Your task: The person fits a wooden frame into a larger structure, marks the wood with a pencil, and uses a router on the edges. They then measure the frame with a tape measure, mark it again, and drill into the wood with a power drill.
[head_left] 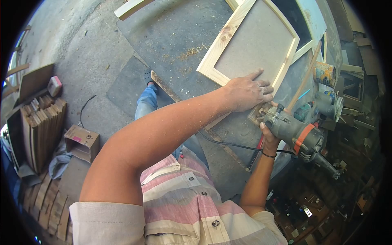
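Sawdust-strewn and grey, the workbench [175,36] fills the upper middle of the view, with concrete floor beyond its left edge and a cluttered shelf area below its right edge.

On the bench lies a wooden frame [253,41] with a hardboard panel set into it, tilted so its long axis runs from the lower left up toward the upper right. It looks rigid and fairly light — pine rails around a thin stiff board, easy to slide on the dusty top, so it wants pressing down flat.

Left hand [247,92] does just that: palm down, fingers spread on the frame's near corner.

Right hand [269,134] is wrapped around the body of a corded power tool [292,132], apparently a trimmer or small grinder, just below that same corner. The tool seems dense and heavy for its size, hard-shelled, best gripped around the barrel as it is now. Its long axis slopes from the frame's corner down to the right, cord end [326,165] pointing away from the frame — the working end is hidden at the frame's edge.
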`<act>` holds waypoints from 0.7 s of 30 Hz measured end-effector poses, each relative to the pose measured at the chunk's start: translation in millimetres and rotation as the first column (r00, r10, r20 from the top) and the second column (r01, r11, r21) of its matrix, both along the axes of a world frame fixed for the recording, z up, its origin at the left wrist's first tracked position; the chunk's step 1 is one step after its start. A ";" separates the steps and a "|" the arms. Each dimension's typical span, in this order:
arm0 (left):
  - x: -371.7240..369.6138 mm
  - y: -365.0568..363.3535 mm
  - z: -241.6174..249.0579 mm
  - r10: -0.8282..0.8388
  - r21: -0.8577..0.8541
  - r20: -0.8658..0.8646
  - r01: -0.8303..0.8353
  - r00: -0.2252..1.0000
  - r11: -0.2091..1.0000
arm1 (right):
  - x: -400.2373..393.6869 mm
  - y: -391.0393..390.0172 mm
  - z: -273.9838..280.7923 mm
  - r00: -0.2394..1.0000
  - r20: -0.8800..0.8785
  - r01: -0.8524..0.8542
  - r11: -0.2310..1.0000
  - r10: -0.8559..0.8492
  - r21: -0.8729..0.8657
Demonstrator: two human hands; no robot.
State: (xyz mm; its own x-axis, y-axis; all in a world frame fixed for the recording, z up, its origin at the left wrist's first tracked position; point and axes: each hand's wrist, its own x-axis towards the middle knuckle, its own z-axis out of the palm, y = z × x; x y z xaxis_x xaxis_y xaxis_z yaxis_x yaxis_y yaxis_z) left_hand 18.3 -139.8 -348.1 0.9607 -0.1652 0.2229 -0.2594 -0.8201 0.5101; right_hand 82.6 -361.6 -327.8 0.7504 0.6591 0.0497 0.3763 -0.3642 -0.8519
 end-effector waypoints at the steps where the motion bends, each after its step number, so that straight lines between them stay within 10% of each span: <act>1: -0.1 -0.2 0.0 0.000 0.000 0.000 0.000 1.000 1.000 | -1.8 0.7 0.5 1.000 -0.021 0.020 0.999 -0.019 0.044; 21: 1.1 14.2 13.4 -0.095 -0.026 -0.022 0.094 0.995 0.995 | -22.2 -3.2 16.5 0.992 -0.089 0.102 0.979 -0.087 0.177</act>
